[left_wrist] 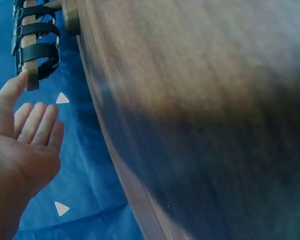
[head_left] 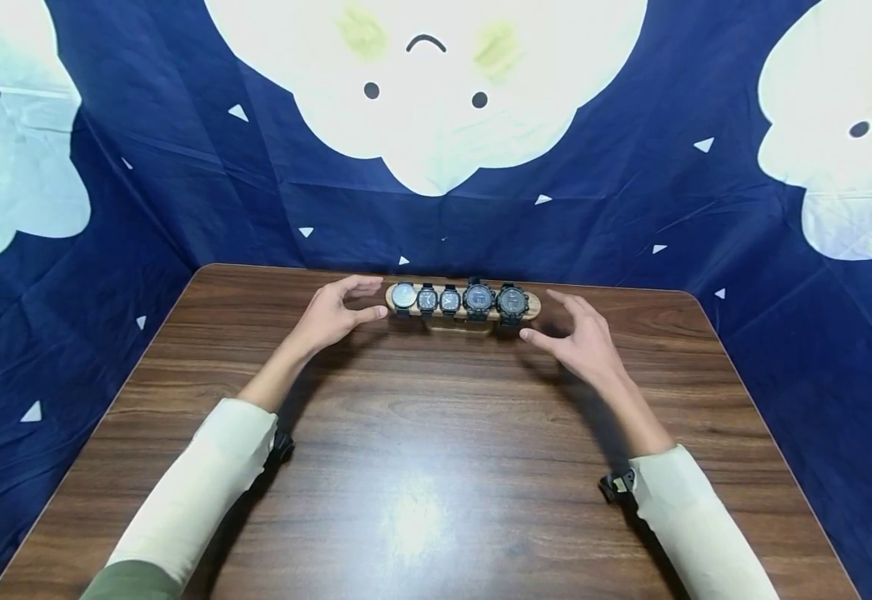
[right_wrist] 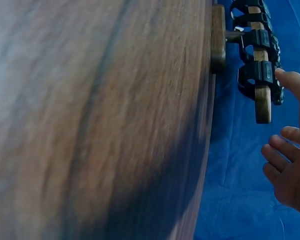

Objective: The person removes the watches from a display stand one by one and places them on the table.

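Near the far edge of the table stands a wooden watch stand (head_left: pixel 533 307), its bar raised on a small base (head_left: pixel 460 328). Several watches (head_left: pixel 478 298) with dark straps are fastened side by side along the bar. At the bar's left end is my left hand (head_left: pixel 331 314), fingers extended and thumb apart; in the left wrist view its thumb tip appears at the bar end (left_wrist: pixel 33 82), though contact is unclear. My right hand (head_left: pixel 584 340) is spread beside the right end. From the right wrist, its thumb (right_wrist: pixel 292 80) appears close to the outermost watch (right_wrist: pixel 257 72). Neither hand grips anything.
The brown wood-grain table (head_left: pixel 406 417) extends toward me, with a bright light reflection on it. Behind and beside it hangs a blue cloth (head_left: pixel 181 167) with white cloud shapes and small triangles. The stand is close to the back cloth.
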The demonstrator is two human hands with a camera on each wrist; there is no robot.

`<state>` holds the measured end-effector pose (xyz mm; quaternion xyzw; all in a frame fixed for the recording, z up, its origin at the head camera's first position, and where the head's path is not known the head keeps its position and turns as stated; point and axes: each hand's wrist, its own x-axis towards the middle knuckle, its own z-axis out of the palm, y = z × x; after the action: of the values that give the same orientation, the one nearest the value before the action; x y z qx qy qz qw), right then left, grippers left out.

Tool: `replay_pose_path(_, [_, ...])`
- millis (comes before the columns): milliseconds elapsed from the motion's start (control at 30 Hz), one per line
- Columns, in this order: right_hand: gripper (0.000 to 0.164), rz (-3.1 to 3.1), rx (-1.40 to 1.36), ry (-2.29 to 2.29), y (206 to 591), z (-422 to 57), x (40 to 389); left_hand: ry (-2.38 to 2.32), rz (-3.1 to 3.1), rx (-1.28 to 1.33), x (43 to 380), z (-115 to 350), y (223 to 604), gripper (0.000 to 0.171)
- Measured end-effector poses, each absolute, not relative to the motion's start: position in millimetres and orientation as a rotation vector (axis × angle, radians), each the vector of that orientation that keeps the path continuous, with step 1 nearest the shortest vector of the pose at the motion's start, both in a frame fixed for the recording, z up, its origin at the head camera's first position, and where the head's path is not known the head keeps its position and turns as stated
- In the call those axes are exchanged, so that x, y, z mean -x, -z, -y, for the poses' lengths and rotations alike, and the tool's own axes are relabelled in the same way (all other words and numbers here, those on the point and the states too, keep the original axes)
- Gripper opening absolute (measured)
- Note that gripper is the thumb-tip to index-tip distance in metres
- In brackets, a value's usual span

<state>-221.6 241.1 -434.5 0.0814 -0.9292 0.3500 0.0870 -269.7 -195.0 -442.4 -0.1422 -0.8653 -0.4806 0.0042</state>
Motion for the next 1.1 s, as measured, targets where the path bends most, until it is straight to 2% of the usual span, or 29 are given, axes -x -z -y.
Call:
replay_pose_path(400, [0.083, 2.674, -0.376, -1.101, 438, -225, 230, 1.503, 2.715, 0.474, 274, 192, 444, 0.052])
replay_pose_path(1100, [0.082, 2.672, -0.323, -1.123, 437, -206, 239, 1.527, 2.719, 0.496, 277, 188, 443, 0.048])
